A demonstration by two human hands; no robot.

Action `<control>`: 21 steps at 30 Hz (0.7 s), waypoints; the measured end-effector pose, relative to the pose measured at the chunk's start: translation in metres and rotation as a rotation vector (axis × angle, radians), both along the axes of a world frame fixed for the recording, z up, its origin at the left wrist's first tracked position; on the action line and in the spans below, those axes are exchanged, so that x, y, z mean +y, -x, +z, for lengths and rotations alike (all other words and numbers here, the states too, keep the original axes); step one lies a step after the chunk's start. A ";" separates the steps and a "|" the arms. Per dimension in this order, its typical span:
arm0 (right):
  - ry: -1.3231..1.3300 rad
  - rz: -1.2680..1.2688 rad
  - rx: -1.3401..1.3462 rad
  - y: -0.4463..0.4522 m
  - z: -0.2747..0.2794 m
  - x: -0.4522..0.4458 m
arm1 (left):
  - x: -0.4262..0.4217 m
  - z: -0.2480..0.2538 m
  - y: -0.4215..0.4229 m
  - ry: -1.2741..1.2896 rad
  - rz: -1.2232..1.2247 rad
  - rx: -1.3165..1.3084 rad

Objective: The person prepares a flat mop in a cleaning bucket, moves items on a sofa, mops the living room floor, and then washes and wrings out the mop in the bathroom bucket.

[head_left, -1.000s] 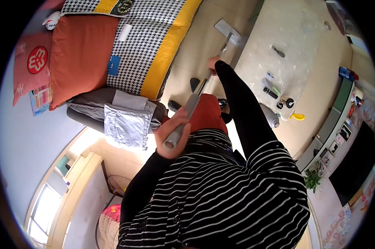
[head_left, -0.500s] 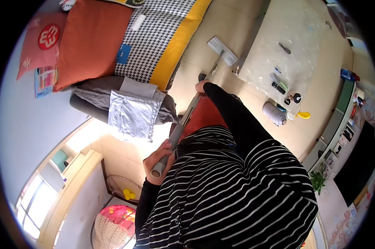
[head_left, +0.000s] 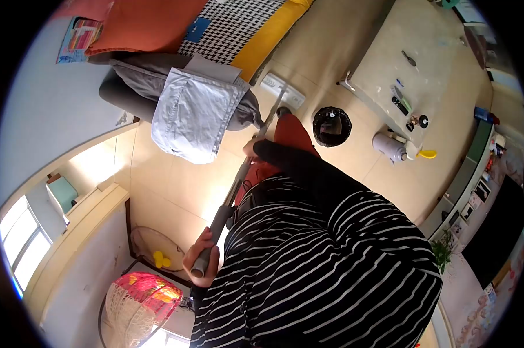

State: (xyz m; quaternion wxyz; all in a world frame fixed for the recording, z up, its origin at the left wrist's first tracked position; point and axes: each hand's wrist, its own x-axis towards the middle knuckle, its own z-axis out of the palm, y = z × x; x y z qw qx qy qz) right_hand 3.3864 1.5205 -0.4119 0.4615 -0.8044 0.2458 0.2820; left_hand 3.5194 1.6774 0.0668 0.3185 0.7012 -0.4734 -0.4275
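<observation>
Both grips (head_left: 192,254) clasp the mop (head_left: 237,184) (slantwise).

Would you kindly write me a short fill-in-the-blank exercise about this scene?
The left hand holds the mop handle farther from the mop head than the ____ hand.
The trash bin stands on the tiled ____.
On the black shirt, the stripes are coloured ____.
The black remote lies on the ____.

Missing words: right; floor; white; table.

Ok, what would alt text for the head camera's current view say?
A person's left hand and right hand hold a long-handled flat mop on a tiled floor, seen from above. Nearby are a black-lined bin and a table with small items.
</observation>
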 end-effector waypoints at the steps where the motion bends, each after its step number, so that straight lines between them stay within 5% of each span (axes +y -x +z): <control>1: -0.022 -0.022 -0.011 -0.004 0.030 0.003 | 0.011 0.005 -0.007 -0.001 -0.021 -0.008; 7: -0.173 -0.449 0.152 0.004 0.099 0.010 | 0.020 0.021 0.006 0.043 0.057 0.034; 11: -0.272 -0.755 0.070 0.050 0.079 -0.007 | -0.006 0.016 0.037 0.141 0.044 0.073; 15: -0.517 -1.474 0.040 0.127 0.087 -0.082 | -0.098 -0.009 0.098 0.219 -0.252 -0.025; 21: -0.472 -1.855 -0.120 0.193 0.021 -0.185 | -0.161 -0.080 0.177 0.226 0.011 0.173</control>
